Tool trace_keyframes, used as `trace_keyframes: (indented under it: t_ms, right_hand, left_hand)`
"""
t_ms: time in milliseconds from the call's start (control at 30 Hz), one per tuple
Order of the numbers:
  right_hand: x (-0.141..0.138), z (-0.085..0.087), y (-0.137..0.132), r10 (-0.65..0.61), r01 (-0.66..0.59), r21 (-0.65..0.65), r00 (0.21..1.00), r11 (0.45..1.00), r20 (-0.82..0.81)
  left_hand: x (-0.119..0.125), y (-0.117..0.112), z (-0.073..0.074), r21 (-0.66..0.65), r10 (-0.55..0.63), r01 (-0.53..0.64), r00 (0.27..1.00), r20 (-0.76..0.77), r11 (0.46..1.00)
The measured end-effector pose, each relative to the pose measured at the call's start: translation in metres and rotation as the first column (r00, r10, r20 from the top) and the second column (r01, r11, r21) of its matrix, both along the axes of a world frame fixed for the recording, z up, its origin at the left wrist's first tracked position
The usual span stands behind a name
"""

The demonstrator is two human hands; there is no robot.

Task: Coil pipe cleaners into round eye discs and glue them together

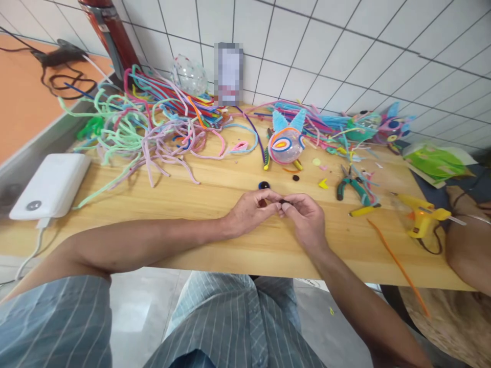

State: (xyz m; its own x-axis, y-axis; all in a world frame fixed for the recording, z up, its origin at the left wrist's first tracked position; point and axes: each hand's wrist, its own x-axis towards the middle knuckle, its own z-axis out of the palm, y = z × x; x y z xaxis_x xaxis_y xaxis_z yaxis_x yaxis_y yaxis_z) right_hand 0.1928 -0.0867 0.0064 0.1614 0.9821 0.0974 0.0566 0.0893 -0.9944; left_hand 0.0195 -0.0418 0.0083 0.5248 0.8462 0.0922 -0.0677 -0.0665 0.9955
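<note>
My left hand (256, 210) and my right hand (305, 214) meet over the near part of the wooden table, fingertips pinched together. Between them is a small black piece (284, 201), mostly covered by the fingers; its kind I cannot make out. Just beyond my left fingers lies a round black and blue piece (264, 186). A small dark disc (295, 178) rests a little farther to the right. Behind these stands a clear ball (293, 148) with light blue fuzzy ears and an oval eye of coiled pipe cleaners.
Pipe cleaners (130, 128) spread across the back left. A white power bank (51, 186) sits at left. Pliers (353, 186), a yellow glue gun (422, 217) and an orange pipe cleaner (399, 266) lie right. Another person's arm (468, 245) rests at the right edge.
</note>
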Motion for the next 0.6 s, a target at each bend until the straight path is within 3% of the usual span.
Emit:
trace_keyframes:
  t_ms: [233,600]
  right_hand:
    - [0.0004,-0.0015,0.0015,0.008,-0.008,-0.012,1.0,1.0,-0.013]
    - [0.0027,0.0003,-0.0012,-0.024,0.018,0.042,0.988,0.999,0.152]
  left_hand:
    - [0.0024,0.0018,-0.0021,-0.184,0.002,0.011,0.998,0.068,0.983]
    - [0.0046,0.0017,-0.0052,-0.252,0.02,0.011,0.992,0.123,0.968]
